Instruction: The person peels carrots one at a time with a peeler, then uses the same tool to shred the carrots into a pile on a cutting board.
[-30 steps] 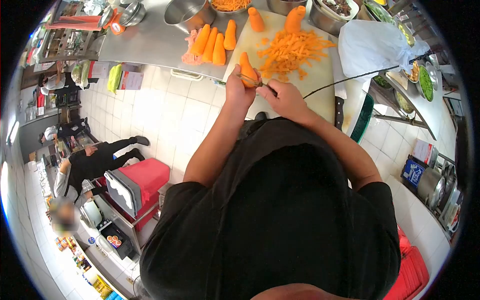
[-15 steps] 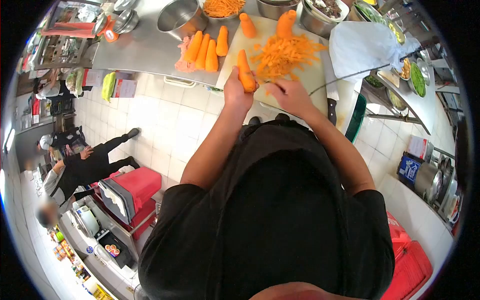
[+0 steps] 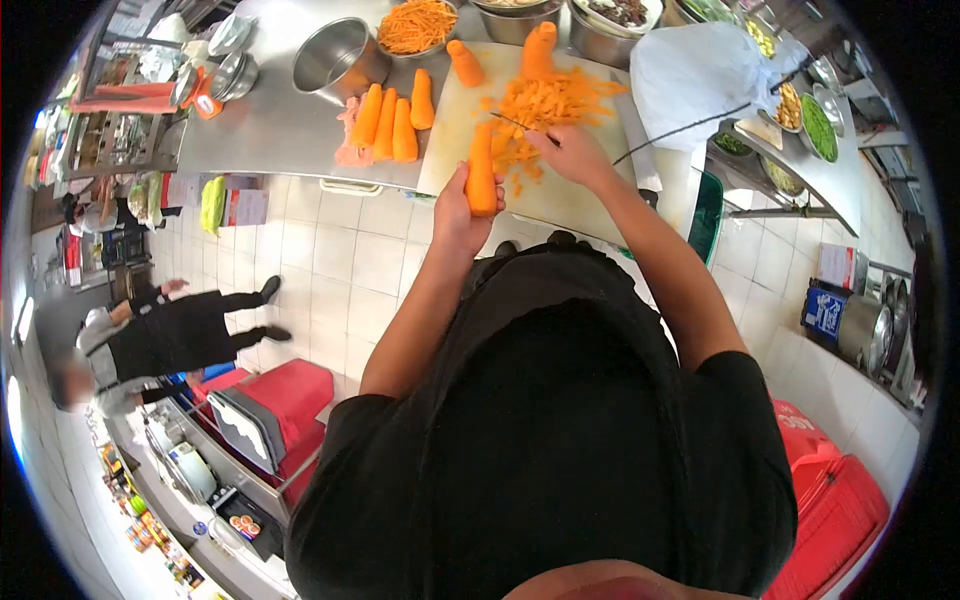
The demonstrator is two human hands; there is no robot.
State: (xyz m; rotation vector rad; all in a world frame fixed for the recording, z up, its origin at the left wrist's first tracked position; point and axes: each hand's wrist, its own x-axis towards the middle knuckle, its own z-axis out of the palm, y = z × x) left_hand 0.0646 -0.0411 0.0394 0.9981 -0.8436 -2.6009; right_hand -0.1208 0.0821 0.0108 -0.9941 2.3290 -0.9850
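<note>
A carrot (image 3: 481, 175) stands tilted up in my left hand (image 3: 461, 212), whose fingers wrap round its lower end near the front edge of the cutting board (image 3: 450, 120). My right hand (image 3: 570, 154) is closed on a thin tool (image 3: 511, 121) with a dark, narrow blade, its tip just above the carrot's upper end. Orange peelings (image 3: 556, 100) lie heaped beyond my right hand. Two carrots (image 3: 466, 64) stand at the back of the board. Several more carrots (image 3: 385, 122) lie left of it on a pink cloth (image 3: 347, 140).
A large knife (image 3: 638, 150) lies along the board's right side, beside a white plastic bag (image 3: 690, 85). Behind are a steel pot (image 3: 341, 62) and a bowl of shredded carrot (image 3: 417, 27). Another person (image 3: 165, 335) is at the left, near red bins (image 3: 290, 400).
My right hand has moved up and away from the carrot's lower end, showing the tool. The held carrot is more upright. The view has shifted, and the other person's posture has changed.
</note>
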